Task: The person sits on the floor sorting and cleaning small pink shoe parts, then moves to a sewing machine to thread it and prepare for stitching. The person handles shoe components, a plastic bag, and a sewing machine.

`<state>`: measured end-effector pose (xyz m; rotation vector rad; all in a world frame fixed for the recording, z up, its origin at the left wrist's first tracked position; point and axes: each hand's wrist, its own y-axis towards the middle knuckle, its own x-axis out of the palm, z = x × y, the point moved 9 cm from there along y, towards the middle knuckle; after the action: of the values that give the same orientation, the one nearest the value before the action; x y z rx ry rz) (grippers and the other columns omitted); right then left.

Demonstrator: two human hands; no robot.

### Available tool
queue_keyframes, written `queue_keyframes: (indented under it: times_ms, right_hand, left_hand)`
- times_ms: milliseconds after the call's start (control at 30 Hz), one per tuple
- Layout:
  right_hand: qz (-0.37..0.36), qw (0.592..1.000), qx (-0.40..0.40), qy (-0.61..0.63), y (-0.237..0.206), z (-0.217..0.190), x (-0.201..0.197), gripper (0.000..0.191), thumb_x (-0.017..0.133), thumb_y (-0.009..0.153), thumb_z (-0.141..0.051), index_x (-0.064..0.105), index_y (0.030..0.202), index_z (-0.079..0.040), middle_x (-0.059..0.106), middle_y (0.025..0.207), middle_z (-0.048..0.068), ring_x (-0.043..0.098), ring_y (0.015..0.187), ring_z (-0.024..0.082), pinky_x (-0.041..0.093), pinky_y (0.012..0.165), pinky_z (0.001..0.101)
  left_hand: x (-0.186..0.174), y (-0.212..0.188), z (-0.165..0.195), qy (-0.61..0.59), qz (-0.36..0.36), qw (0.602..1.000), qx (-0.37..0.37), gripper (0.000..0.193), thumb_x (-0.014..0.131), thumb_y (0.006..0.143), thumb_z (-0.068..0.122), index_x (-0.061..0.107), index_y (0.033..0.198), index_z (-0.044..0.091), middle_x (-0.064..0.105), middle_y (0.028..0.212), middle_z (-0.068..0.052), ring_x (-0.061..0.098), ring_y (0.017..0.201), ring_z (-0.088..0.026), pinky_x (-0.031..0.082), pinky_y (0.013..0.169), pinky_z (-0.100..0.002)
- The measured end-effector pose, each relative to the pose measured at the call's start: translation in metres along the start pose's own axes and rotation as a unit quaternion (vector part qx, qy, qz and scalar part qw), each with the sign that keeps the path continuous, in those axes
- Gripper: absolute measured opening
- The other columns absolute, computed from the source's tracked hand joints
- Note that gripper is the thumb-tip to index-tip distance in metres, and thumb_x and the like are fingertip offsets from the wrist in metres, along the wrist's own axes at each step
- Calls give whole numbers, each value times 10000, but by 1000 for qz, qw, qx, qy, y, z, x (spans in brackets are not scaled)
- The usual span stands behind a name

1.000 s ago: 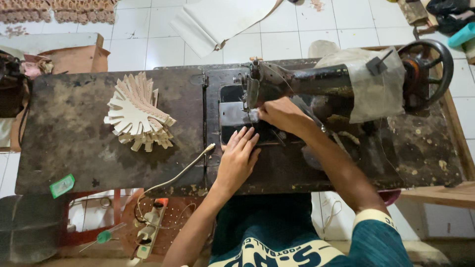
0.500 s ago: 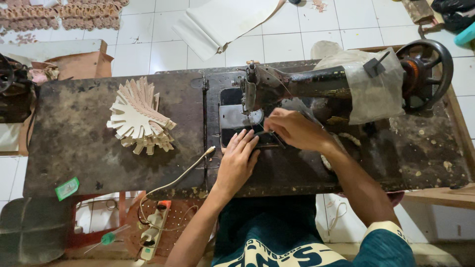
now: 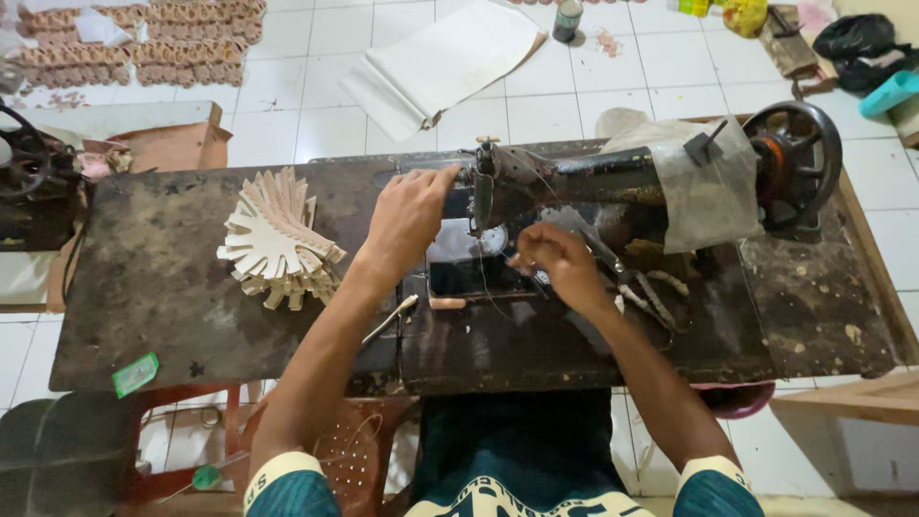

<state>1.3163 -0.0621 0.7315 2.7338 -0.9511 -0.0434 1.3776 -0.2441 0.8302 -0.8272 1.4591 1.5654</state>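
An old black sewing machine [image 3: 613, 177] stands on a dark worn table [image 3: 163, 297]. My left hand [image 3: 407, 215] reaches up to the machine's head end, its fingertips touching the left face near the needle bar. Just right of the needle, my right hand [image 3: 555, 263] pinches a thin thread [image 3: 483, 278] over the metal plate [image 3: 469, 268]. A fanned stack of pale cut pieces [image 3: 278, 244] lies left of my left arm. A slim stick tool [image 3: 392, 318] rests by the plate.
A handwheel [image 3: 795, 163] sits at the machine's right end, with a plastic sheet [image 3: 704, 187] draped over its arm. A green tag [image 3: 136, 373] lies at the front left. White folded material [image 3: 445, 62] and rows of tan pieces [image 3: 144, 43] lie on the tiled floor.
My left hand lifted off the plate and moved up to the machine's head. My right hand shifted slightly right and now pinches thread. The view has drawn closer.
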Motion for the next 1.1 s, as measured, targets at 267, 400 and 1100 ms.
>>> queue_keyframes:
  times_ms: [267,400,1100]
  right_hand:
    - [45,902,-19,-430,20,-33,21,192,736,889,-123,743,1065,-46,713,990,142,696,793,279,550,704,384]
    - [22,894,-67,-442,24,-36,32,182,725,904,-120,731,1057,-23,707,1018,168,691,935,368,555,815,436]
    - [-31,910,-135,-390,26,-22,25,68,729,903,-108,712,955,-67,683,932,141,675,875,351,543,763,449]
  left_hand:
    - [20,17,-21,28,-101,988,-115,138,486,1069,26,621,1059,0,732,824,-131,738,688,-238,598,602,-396]
    - [12,9,-5,32,-70,997,-24,355,633,908,97,555,1231,-28,737,822,-137,740,732,-279,589,588,-416]
    - [25,23,-3,188,-66,980,-11,86,718,881,28,701,928,97,738,758,-148,745,662,-276,578,559,-410]
